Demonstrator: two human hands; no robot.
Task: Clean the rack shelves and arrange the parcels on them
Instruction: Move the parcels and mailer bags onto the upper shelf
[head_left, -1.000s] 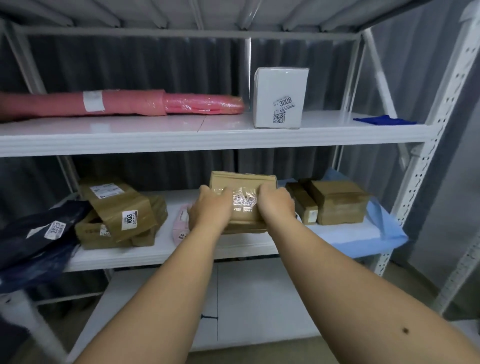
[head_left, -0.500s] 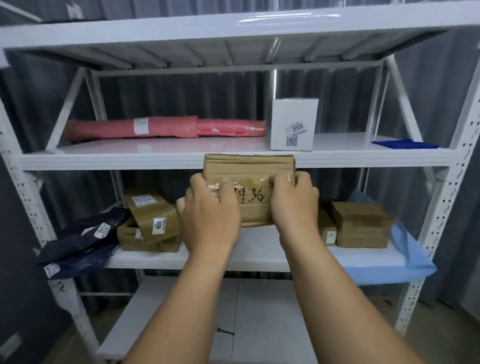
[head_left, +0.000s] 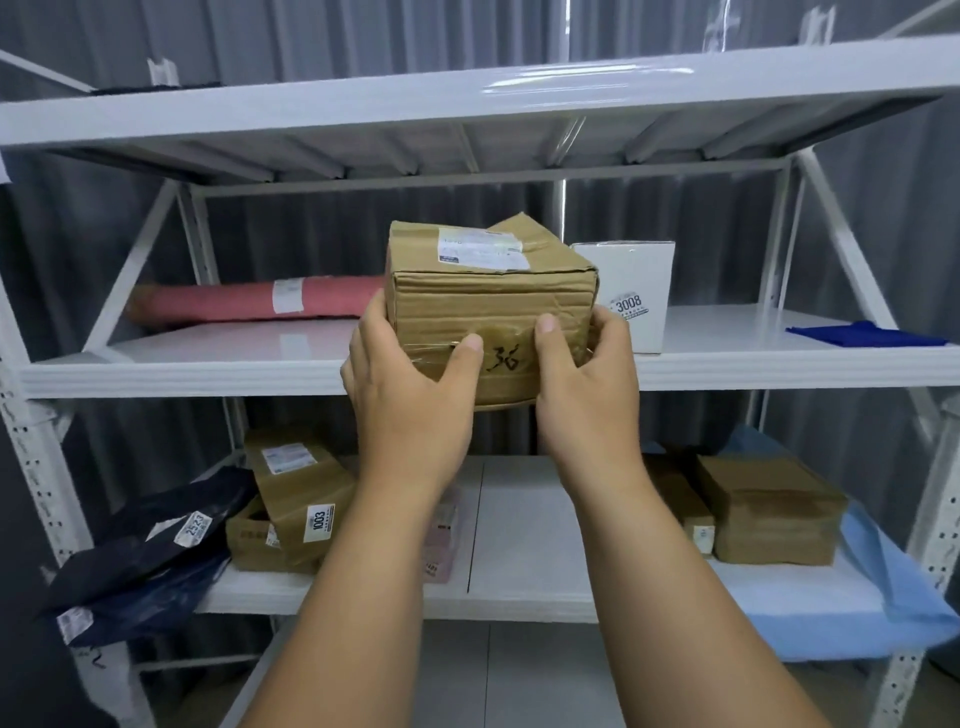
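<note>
A brown cardboard parcel (head_left: 491, 306) is held in the air at the front edge of the middle shelf (head_left: 208, 371), between the pink roll (head_left: 260, 304) and the white box (head_left: 631, 293); placing appears to be the step in hand. Next, it would need to be pushed forward and set flat. The left hand (head_left: 410, 400) and right hand (head_left: 587, 384) are raised, each grip curled round a lower corner, thumbs pressed on the front face.

Behind the rack there was grey corrugated metal wall (head_left: 322, 31) running the whole width, ribs going vertical. Down below, a bit of grey tiled floor (head_left: 519, 686) showed. Far left edge was just a dark panel (head_left: 21, 597), couldn't tell what.
</note>
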